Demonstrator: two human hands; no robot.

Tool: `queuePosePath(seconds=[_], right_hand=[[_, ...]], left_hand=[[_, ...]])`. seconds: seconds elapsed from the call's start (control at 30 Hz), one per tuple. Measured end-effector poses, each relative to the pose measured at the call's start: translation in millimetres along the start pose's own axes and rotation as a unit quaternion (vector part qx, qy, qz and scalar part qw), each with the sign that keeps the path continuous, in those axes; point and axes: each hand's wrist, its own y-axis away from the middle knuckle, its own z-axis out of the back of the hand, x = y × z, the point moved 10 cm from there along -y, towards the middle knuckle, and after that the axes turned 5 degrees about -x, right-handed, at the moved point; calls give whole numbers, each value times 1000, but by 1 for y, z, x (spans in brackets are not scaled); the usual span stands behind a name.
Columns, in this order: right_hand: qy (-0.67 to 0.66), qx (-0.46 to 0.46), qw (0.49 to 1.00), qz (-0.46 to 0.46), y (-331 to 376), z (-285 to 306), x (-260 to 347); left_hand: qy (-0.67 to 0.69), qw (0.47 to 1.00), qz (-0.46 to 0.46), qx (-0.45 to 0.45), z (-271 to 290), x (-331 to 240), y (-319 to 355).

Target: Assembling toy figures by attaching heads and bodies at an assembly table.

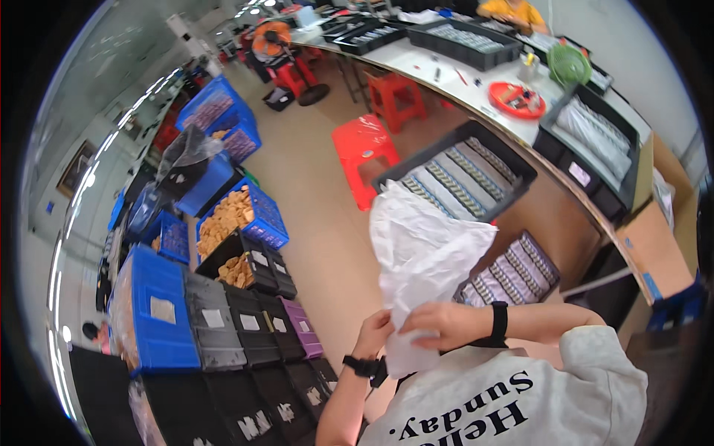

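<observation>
Both my hands hold a crumpled white plastic bag (422,249) up in front of my chest. My left hand (373,332), with a black watch on the wrist, pinches the bag's lower left edge. With a black band on its wrist, my right hand (445,324) grips the lower part of the bag from the right. The bag hangs upward in the picture and hides part of a black tray (462,172) filled with rows of small parts. My grey sweatshirt (513,401) fills the lower edge.
A second black tray of parts (513,269) lies right of the bag. Two red stools (363,149) stand on the tan floor. Blue crates (152,312) and black bins (249,327) line the left. A long white table (476,93) carries more trays. A cardboard box (654,249) is at right.
</observation>
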Motion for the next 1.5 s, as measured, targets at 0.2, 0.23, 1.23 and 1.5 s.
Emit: queuePosePath(seconds=[0.2, 0.23, 1.23, 1.5], right_hand=[[65, -360, 847, -385, 81, 42, -192], [-18, -382, 753, -536, 115, 23, -231], [-42, -452, 743, -493, 76, 204, -522], [259, -436, 790, -346, 88, 359, -443]], left_hand=[[114, 962, 35, -246, 77, 2, 69], [117, 966, 1, -232, 88, 9, 71], [102, 977, -40, -183, 259, -47, -197], [-19, 999, 8, -38, 61, -130, -400]])
